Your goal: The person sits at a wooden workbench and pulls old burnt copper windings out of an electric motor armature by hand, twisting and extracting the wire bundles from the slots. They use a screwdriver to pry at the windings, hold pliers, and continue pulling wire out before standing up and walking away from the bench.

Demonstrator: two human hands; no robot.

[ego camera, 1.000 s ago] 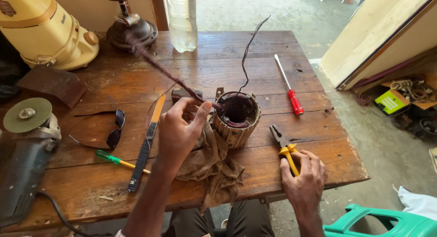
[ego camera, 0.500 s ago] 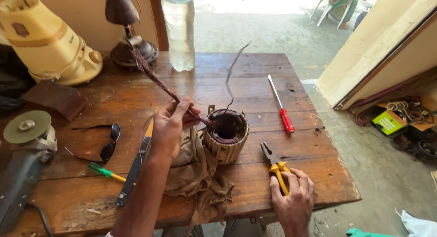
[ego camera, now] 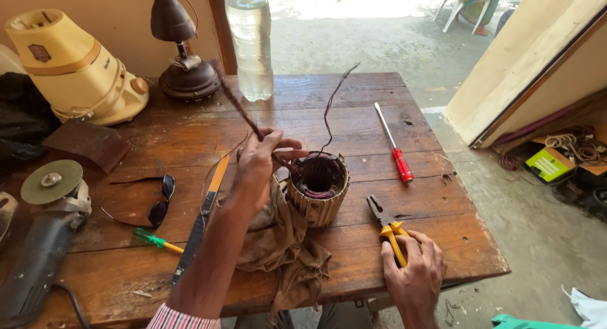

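— Where are you with it?

— My left hand (ego camera: 262, 164) is pinched shut on a bundle of dark wire (ego camera: 243, 111) that rises up and away toward the lamp (ego camera: 183, 57). The other end of that bundle runs down into the motor stator (ego camera: 318, 188), which stands upright on a brown rag (ego camera: 278, 240) in the middle of the wooden table (ego camera: 354, 95).

— So the winding is coming out?

— Part of it, I judge. One bundle is clear of the core in my fingers, and a thinner strand (ego camera: 335, 101) sticks up loose from the rim. But there are coils of reddish wire down inside the bore, so most of the pulling is left.

— And the right hand?

— My right hand (ego camera: 414, 272) lies on the yellow handles of the pliers (ego camera: 389, 228), near the table's front edge. Fingers curled over them; whether I have truly gripped them or only rest there, I cannot tell from this angle. The jaws point toward the stator, apart from it.

— Other tools?

— The red-handled screwdriver (ego camera: 393, 146) lies beyond the pliers, untouched. A file (ego camera: 201, 215) and a small green screwdriver (ego camera: 155, 240) lie to my left, near the sunglasses (ego camera: 161, 199).
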